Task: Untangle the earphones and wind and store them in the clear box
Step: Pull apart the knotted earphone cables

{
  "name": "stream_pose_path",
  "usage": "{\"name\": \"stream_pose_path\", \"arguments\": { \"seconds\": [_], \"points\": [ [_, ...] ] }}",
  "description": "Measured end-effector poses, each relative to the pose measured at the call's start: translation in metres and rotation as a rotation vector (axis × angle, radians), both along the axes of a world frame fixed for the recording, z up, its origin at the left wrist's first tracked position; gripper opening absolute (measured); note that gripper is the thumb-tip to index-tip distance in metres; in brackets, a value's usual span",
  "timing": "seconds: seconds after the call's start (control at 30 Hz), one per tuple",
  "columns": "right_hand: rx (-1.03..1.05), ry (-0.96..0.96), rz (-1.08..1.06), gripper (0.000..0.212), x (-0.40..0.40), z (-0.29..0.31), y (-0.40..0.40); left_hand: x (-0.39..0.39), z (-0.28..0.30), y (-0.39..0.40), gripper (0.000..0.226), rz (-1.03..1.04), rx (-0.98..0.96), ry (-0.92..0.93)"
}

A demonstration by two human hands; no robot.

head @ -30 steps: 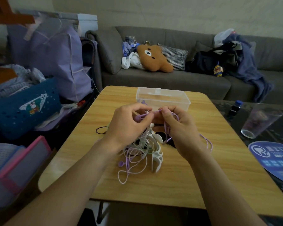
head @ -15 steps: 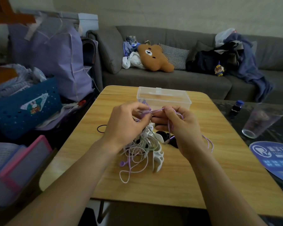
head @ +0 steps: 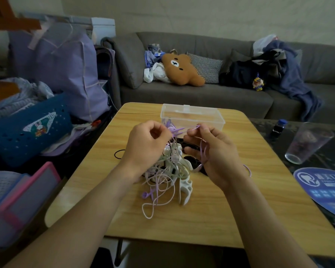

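A cluttered living room: a grey sofa (head: 182,93) runs along the far wall with a brown bear cushion (head: 182,69) and heaped clothes on it, and bags are piled at the left. In front stands a wooden desk (head: 249,209), and beside it on the right a dark side table carries an empty drinking glass (head: 307,144).

At the desk's far edge sits the clear box (head: 191,118); I cannot tell for sure whether anything is stored in it, though a bit of purple shows at its near left corner. The earphones (head: 162,180) lie as a knotted heap of purple and whitish cords in the middle of the desk, near the box, wound up with some white plastic pieces.

The left hand (head: 147,146) pinches a purple cord between curled fingers, raised above the heap. The right hand (head: 213,151) pinches the same strand near its fingertips, with more cord looped over its fingers.

By my reckoning the job is barely begun: one strand is being teased out, most of the tangle remains, and no winding or storing is done yet.
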State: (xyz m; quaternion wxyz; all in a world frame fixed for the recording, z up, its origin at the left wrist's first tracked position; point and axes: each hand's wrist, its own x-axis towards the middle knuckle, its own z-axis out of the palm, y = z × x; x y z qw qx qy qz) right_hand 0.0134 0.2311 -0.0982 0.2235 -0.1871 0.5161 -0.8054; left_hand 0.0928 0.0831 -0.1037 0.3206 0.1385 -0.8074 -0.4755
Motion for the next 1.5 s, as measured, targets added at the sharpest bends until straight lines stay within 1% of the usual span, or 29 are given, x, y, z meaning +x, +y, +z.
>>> {"name": "stream_pose_path", "arguments": {
  "seconds": [0.13,0.2,0.3,0.37,0.47,0.5,0.6,0.73,0.9,1.0,1.07,1.17,1.23,1.27,1.33,1.4,1.43,1.47,1.5],
  "points": [
    [-0.052,-0.091,0.064,0.034,0.003,0.004,-0.001,-0.002,0.001,-0.001,0.014,-0.022,0.213,-0.066],
    [-0.068,-0.119,0.073,0.037,0.005,0.006,-0.002,-0.002,0.004,0.002,0.014,-0.041,0.354,-0.047],
    [-0.113,-0.212,0.065,0.035,0.004,0.006,-0.004,-0.001,0.008,0.003,0.015,-0.079,0.559,-0.001],
    [-0.132,-0.275,0.065,0.035,0.003,0.005,-0.004,-0.001,0.008,0.002,0.013,-0.089,0.606,-0.006],
    [-0.111,-0.303,0.075,0.036,0.001,0.003,-0.004,-0.002,0.005,-0.002,0.005,-0.102,0.585,-0.01],
    [-0.091,-0.298,0.078,0.035,0.0,0.001,-0.004,-0.002,0.005,-0.003,0.005,-0.116,0.56,-0.01],
    [-0.065,-0.311,0.106,0.031,-0.005,-0.004,-0.004,-0.003,0.003,-0.004,0.016,-0.17,0.435,-0.055],
    [-0.126,-0.338,0.111,0.031,-0.009,-0.006,-0.005,-0.002,-0.002,-0.001,0.016,-0.298,0.25,-0.133],
    [-0.156,-0.313,0.132,0.032,-0.01,-0.006,-0.003,-0.003,-0.003,0.0,0.012,-0.371,0.204,-0.169],
    [-0.168,-0.317,0.164,0.036,-0.008,-0.004,-0.002,0.0,-0.003,-0.002,0.02,-0.457,0.228,-0.198],
    [-0.152,-0.325,0.179,0.031,-0.008,-0.004,-0.002,0.001,-0.001,-0.001,0.024,-0.501,0.243,-0.223],
    [-0.089,-0.324,0.18,0.022,-0.008,-0.004,-0.001,0.002,0.0,-0.003,0.035,-0.483,0.269,-0.247],
    [-0.06,-0.309,0.176,0.02,-0.006,-0.004,-0.001,0.002,-0.004,-0.005,0.046,-0.493,0.288,-0.261],
    [-0.05,-0.295,0.179,0.021,-0.005,-0.003,-0.001,0.002,-0.004,-0.005,0.048,-0.49,0.308,-0.26],
    [-0.056,-0.269,0.194,0.021,-0.003,-0.003,-0.002,0.003,-0.002,-0.005,0.045,-0.483,0.347,-0.247],
    [-0.09,-0.272,0.221,0.021,-0.003,-0.004,-0.001,0.002,0.0,-0.004,0.036,-0.456,0.395,-0.228],
    [-0.103,-0.278,0.238,0.02,-0.003,-0.004,-0.001,0.001,0.001,-0.004,0.028,-0.416,0.369,-0.196],
    [-0.111,-0.284,0.253,0.02,-0.003,-0.004,0.0,0.001,0.0,-0.005,0.022,-0.352,0.295,-0.156],
    [-0.118,-0.291,0.26,0.02,-0.003,-0.004,0.0,0.0,-0.001,-0.006,0.021,-0.277,0.182,-0.116]
  ]
}}
